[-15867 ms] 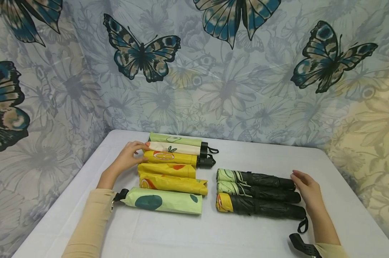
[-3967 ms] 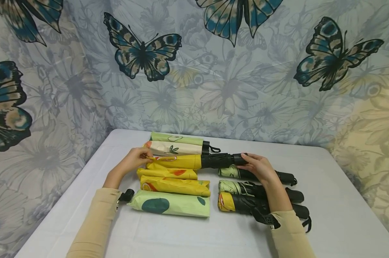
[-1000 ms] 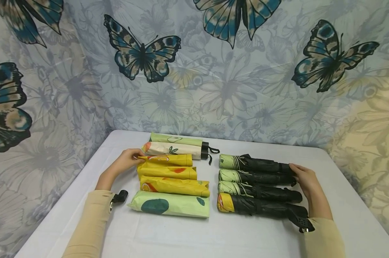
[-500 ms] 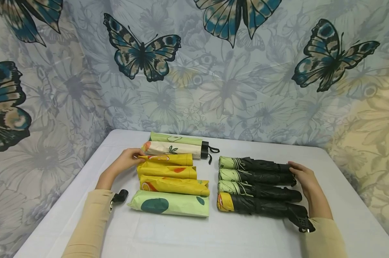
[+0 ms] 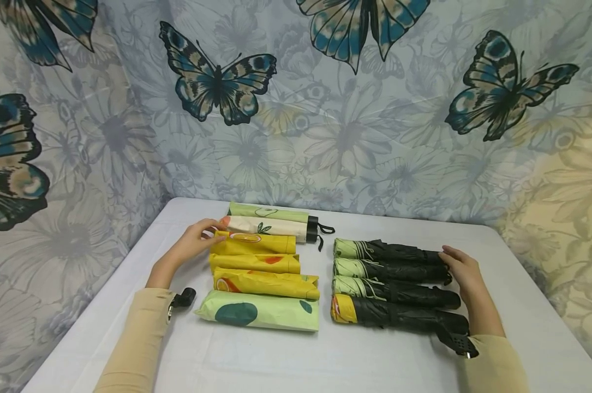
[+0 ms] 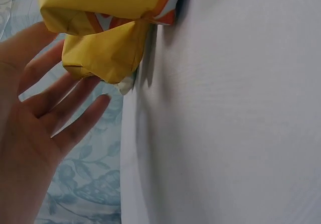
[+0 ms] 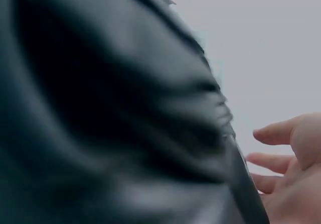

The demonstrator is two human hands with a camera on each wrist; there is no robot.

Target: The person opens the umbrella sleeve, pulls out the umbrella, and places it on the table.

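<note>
My left hand (image 5: 190,245) is at the left end of a flat yellow umbrella cover (image 5: 271,244) with a citrus print. In the left wrist view its fingers (image 6: 83,121) are spread loosely beside the yellow fabric, not curled round it. On the right lie several folded black umbrellas without covers, in a column. The farthest umbrella (image 5: 399,251) has a green patterned end. My right hand (image 5: 467,273) is at its handle end, fingers relaxed. The right wrist view is mostly filled by blurred black umbrella fabric (image 7: 125,108), with that hand's fingers (image 7: 276,133) apart from it.
Nearer me lie two more yellow covers (image 5: 266,283) and a pale green cover (image 5: 286,316) with dark leaf prints. Behind are a cream covered umbrella (image 5: 276,226) and a green covered umbrella (image 5: 286,213). A white cloth covers the table (image 5: 256,360); patterned fabric (image 5: 325,164) hangs behind.
An umbrella has come out of the yellow cover and now lies farthest in the right column. My left hand has let go of the cover, which has settled back. My right hand has barely moved lately.
</note>
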